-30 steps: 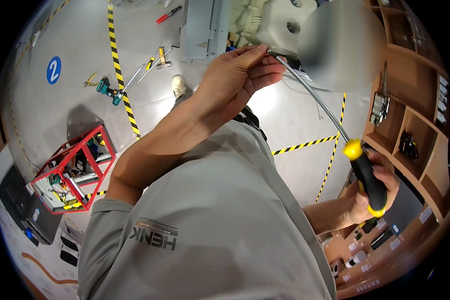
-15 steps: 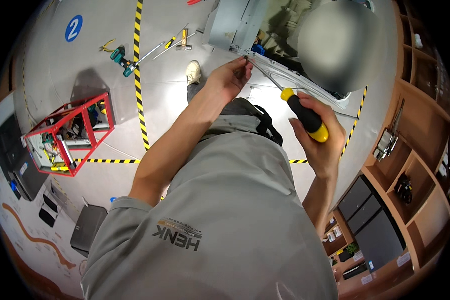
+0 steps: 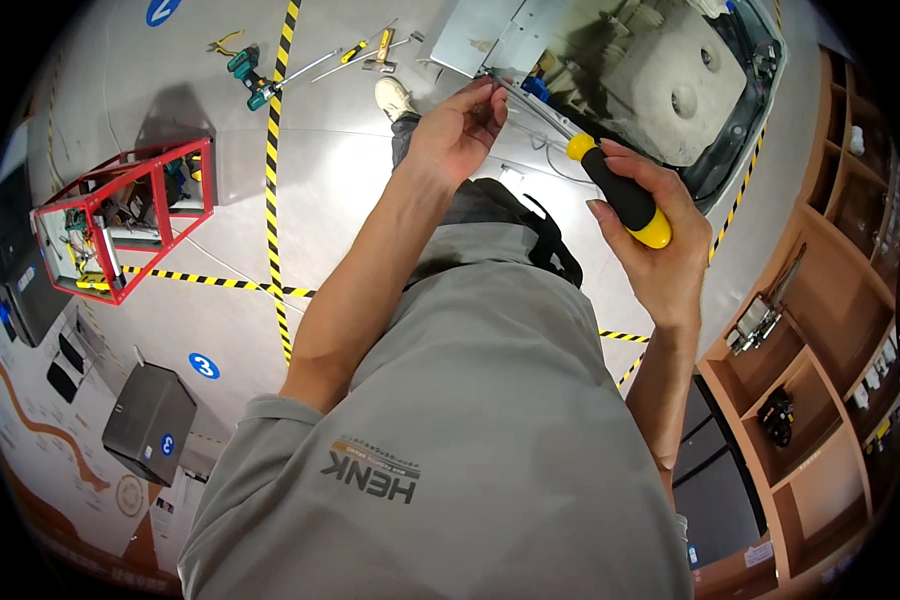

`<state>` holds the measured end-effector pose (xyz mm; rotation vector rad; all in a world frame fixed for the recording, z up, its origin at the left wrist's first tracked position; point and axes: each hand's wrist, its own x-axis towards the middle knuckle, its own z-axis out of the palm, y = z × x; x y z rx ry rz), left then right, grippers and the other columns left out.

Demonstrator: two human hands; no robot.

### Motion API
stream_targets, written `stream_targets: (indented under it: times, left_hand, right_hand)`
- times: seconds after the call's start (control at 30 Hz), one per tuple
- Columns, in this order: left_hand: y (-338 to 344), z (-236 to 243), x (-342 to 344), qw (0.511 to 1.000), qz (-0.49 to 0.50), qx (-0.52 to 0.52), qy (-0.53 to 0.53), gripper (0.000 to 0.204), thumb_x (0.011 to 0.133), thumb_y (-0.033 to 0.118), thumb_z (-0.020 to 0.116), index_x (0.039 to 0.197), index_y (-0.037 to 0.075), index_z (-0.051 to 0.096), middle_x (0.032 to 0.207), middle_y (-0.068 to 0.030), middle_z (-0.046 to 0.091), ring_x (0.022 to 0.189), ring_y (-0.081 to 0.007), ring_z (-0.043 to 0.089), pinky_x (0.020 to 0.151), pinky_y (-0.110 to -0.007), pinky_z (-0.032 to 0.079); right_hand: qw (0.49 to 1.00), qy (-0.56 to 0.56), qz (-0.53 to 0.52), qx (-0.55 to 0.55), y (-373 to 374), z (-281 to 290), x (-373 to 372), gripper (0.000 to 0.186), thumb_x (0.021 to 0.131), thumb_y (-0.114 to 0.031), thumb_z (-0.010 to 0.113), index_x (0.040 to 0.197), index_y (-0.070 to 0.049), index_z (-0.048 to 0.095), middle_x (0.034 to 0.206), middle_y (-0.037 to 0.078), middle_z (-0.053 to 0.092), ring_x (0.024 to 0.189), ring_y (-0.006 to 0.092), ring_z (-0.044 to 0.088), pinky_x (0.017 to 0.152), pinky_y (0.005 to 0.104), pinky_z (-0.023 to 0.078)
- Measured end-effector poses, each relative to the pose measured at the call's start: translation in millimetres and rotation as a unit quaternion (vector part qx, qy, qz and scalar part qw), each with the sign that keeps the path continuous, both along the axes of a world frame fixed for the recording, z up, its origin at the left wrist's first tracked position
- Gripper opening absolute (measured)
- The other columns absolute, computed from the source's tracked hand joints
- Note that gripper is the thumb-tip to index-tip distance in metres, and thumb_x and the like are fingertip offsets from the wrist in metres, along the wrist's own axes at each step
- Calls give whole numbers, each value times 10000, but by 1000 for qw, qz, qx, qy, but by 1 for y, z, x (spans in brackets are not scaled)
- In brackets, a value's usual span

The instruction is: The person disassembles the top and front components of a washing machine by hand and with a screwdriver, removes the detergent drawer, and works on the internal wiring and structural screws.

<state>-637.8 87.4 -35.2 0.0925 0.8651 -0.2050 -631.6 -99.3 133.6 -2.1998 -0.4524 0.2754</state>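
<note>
My right hand (image 3: 660,225) grips a screwdriver (image 3: 625,190) by its black and yellow handle, the thumb and fingers on opposite sides of it. Its long metal shaft slants up and left to the corner of an open appliance housing (image 3: 482,35) of pale grey sheet metal. At that corner my left hand (image 3: 460,130) has its fingertips pinched together beside the screwdriver's tip. Whatever those fingers hold is too small and hidden to make out. Inside the housing shows a big pale block (image 3: 660,90) with round recesses, bordered by a dark frame.
On the floor to the left lie a cordless drill (image 3: 248,75), pliers (image 3: 227,45) and a hammer (image 3: 380,55). A red-framed box (image 3: 125,215) with wiring stands further left. Wooden shelving (image 3: 820,350) lines the right. Striped tape (image 3: 272,170) crosses the floor.
A large, blurred, pale round shape over the housing's right side has gone, uncovering the block and dark frame. The whole view has shifted. Both hands keep their hold at the same corner.
</note>
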Motion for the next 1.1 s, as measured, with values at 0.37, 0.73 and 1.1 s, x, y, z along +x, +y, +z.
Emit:
stream_targets:
  times: [0.37,0.73,1.1]
  left_hand:
    - [1,-2,-3,999,16,-17,-26,131,907,-4,521,1027,-56,529,987,-155,619,803,-180,616,726,-269,558]
    - [6,-10,-2,999,23,-40,-6,157,902,-1,532,1033,-87,535,982,-176,614,813,-206,621,716,-285,570]
    - [10,-3,-37,999,-38,4,-7,259,914,26,511,1127,-120,531,1108,-197,604,855,-182,629,744,-256,562]
  right_hand:
    - [996,-3,71,-44,7,11,16,352,714,15,744,1042,-4,620,1112,126,655,1021,228,620,903,312,469]
    - [990,-43,124,-52,19,19,41,339,710,-67,759,1026,-52,638,999,90,673,877,271,641,769,314,507]
    - [966,-51,216,-134,61,40,76,288,804,-185,702,1029,-33,606,909,120,663,820,240,652,746,319,495]
